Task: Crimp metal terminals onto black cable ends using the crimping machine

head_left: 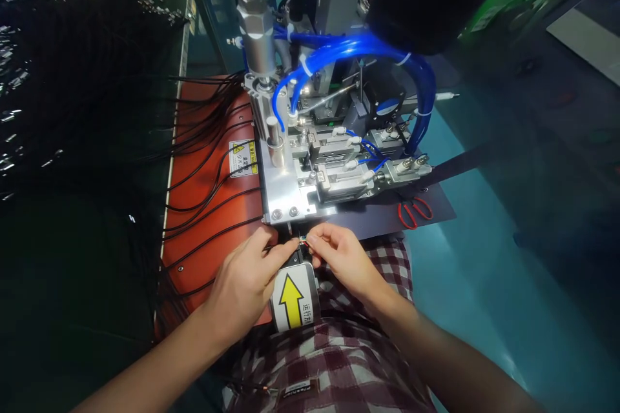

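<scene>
My left hand (245, 268) is closed at the front edge of the metal machine (285, 197), its thumb and fingertips pressed near the end of a thin cable, mostly hidden by the hand. Opposite it, my right hand (343, 255) pinches thin wires (303, 242) with a bit of red showing, between thumb and forefinger. Both sets of fingertips nearly meet there, just above a white plate with a yellow arrow (291, 300). The wire ends are too small to make out fully.
Several black cables (213, 193) run across the red-orange board (208, 245) to the machine's left side. Blue air hoses (358, 48) arch over its cylinders. Red-handled scissors (414, 211) lie on the dark plate at right. A big bundle of dark cables (82, 77) fills the left.
</scene>
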A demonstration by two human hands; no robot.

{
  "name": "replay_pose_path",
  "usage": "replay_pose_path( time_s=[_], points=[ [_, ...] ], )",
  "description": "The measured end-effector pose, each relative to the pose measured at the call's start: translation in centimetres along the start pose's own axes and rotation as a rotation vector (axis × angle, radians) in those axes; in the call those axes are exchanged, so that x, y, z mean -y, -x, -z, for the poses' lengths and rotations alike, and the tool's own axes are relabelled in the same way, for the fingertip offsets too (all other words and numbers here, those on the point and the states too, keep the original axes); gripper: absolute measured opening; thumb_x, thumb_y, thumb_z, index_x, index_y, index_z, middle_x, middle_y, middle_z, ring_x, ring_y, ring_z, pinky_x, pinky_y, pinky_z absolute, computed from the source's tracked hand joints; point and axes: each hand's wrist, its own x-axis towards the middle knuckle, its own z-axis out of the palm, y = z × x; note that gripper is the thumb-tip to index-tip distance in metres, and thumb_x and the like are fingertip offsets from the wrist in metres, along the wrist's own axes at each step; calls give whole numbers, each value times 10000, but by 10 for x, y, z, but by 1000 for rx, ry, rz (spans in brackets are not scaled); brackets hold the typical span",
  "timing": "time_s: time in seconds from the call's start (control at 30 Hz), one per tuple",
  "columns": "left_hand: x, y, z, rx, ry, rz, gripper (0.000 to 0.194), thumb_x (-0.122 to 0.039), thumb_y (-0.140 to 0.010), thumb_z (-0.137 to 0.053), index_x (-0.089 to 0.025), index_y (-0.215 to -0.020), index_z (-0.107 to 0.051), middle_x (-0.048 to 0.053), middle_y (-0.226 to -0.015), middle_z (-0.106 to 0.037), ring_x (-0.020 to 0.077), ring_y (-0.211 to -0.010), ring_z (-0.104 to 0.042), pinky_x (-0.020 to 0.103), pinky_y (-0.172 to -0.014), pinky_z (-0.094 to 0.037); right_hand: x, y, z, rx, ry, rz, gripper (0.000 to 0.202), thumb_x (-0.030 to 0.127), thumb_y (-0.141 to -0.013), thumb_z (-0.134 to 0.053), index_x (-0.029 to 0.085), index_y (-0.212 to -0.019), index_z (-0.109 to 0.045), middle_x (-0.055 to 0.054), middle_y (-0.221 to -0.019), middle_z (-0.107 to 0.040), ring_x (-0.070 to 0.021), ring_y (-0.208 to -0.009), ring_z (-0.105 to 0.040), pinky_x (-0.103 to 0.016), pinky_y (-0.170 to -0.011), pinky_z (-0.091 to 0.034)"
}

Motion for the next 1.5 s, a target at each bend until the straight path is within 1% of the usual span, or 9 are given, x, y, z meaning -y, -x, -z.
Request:
replay_pose_path(
  time_s=[0.33,0.57,0.83,1.0,1.07,1.17,1.23,1.33,1.5],
  points=[
    [0,0,-1,-2,-53,-33,328,-91,-874,-398,-114,-1099,-636,100,-837,-509,205,-731,-532,293,-572,-455,0,-1,1,31,2,-4,263,406,-790,-565,175,-677,-509,45,-511,-506,-108,-484,-450,-248,-532,-343],
    [0,-1,-1,-13,-91,-48,335,-89,-873,-384,-134,-1096,-630,89,-835,-520,197,-727,-528,291,-582,-452,-2,-1,2,22,55,25,215,363,-815,-539,168,-728,-510,37,-532,-517,-112,-505,-476,-245,-537,-366],
    [-5,-3,1,-21,-223,-85,295,-120,-890,-384,-147,-1059,-624,76,-790,-538,184,-689,-516,281,-576,-438,-3,2,-2,-60,184,82,168,317,-852,-497,196,-734,-492,33,-571,-522,-127,-527,-518,-246,-532,-393],
    [-5,-2,0,-5,-246,-100,289,-91,-868,-419,-134,-1080,-610,83,-803,-543,191,-692,-511,292,-581,-431,0,7,-5,-151,386,199,166,264,-864,-476,203,-710,-484,24,-624,-517,-120,-532,-498,-237,-510,-370],
    [-5,-2,0,-4,-239,-97,294,-90,-867,-416,-132,-1085,-609,85,-799,-541,194,-685,-509,294,-572,-428,-1,7,-4,-133,375,182,171,262,-871,-468,205,-709,-474,27,-611,-510,-120,-533,-487,-237,-511,-370],
    [-5,-4,0,-5,-228,-93,290,-105,-876,-408,-130,-1075,-617,88,-788,-535,198,-678,-509,295,-560,-428,-4,5,-3,-45,247,125,169,280,-885,-449,209,-732,-458,37,-582,-506,-120,-518,-489,-239,-513,-384],
    [-4,-5,-1,-13,-225,-94,289,-107,-881,-401,-131,-1067,-622,88,-785,-533,199,-677,-509,295,-556,-430,-6,4,-2,-34,235,167,156,273,-888,-450,209,-747,-457,34,-599,-512,-122,-531,-502,-243,-523,-391],
    [-4,-5,-1,-21,-220,-94,293,-107,-885,-399,-139,-1076,-618,85,-791,-531,194,-677,-508,289,-554,-432,-7,3,-3,-64,289,269,150,247,-888,-455,207,-743,-455,28,-632,-502,-126,-559,-523,-248,-538,-399],
    [-4,-3,0,-17,-228,-86,295,-130,-900,-382,-152,-1079,-616,82,-801,-535,187,-694,-512,283,-570,-439,-11,3,-4,-104,294,335,131,236,-891,-449,204,-767,-476,14,-702,-490,-122,-559,-525,-257,-546,-421]
  ],
)
